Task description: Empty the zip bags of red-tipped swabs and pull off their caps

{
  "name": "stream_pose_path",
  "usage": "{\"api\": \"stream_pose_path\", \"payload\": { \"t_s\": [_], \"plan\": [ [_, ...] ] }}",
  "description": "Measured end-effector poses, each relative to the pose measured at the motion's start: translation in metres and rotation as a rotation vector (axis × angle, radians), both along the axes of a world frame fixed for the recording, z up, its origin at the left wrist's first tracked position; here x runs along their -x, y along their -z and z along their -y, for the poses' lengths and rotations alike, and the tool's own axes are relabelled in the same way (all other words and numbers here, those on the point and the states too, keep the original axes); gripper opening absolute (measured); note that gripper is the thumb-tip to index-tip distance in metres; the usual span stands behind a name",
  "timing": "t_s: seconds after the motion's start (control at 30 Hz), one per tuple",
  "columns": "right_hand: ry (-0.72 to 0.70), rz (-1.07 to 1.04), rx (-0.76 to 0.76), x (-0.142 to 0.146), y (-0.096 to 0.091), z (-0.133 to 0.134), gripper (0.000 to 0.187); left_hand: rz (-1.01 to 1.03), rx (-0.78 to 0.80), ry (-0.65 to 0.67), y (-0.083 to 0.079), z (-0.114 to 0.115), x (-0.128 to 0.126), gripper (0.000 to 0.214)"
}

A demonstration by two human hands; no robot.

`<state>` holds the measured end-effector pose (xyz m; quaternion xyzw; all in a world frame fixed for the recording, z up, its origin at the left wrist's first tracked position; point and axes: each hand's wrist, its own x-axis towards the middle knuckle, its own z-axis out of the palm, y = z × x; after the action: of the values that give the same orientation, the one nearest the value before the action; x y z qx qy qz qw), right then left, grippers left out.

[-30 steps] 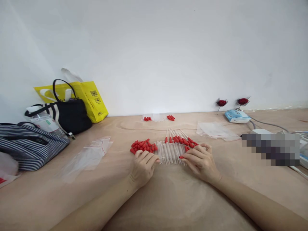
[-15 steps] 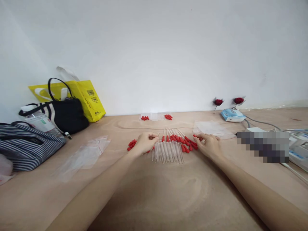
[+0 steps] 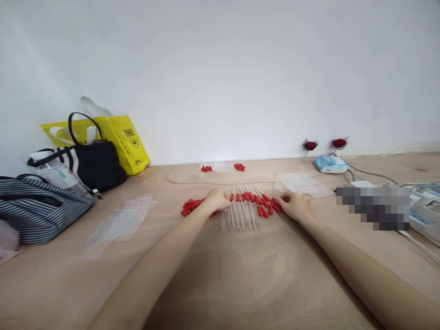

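Clear thin dropper tubes lie side by side in a row at the middle of the table. Behind them, several droppers with red rubber bulbs fan out, their pale stems pointing at the wall. My left hand is over the left end of the tubes, fingers curled together; what they hold is hidden. A pile of loose red bulbs lies beside that wrist, partly covered by it. My right hand rests on the right, thumb and fingertips pinched at a red bulb on the edge of the group.
Clear plastic bags lie left and right. By the wall is a bag with red bulbs. Yellow, black and striped bags stand left. Right are a tissue pack, cables and two red roses.
My left hand has shifted right and turned over the tube row, uncovering more of the loose red bulbs. The right hand has stayed nearly in place, its fingertips slightly lower.
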<state>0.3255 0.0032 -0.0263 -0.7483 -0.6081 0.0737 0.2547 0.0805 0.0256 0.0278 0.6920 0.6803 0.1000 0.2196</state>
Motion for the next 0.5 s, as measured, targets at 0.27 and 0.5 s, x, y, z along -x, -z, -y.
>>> {"api": "stream_pose_path", "payload": {
  "t_s": [0.27,0.5],
  "plan": [
    [-0.01,0.008,0.055,-0.001,0.0,-0.001,0.029,-0.038,0.001,0.026,-0.001,-0.001,-0.003,0.01],
    [0.0,-0.014,0.02,-0.004,0.003,0.0,0.033,0.027,-0.196,0.087,-0.009,0.023,0.013,0.025]
  ]
}}
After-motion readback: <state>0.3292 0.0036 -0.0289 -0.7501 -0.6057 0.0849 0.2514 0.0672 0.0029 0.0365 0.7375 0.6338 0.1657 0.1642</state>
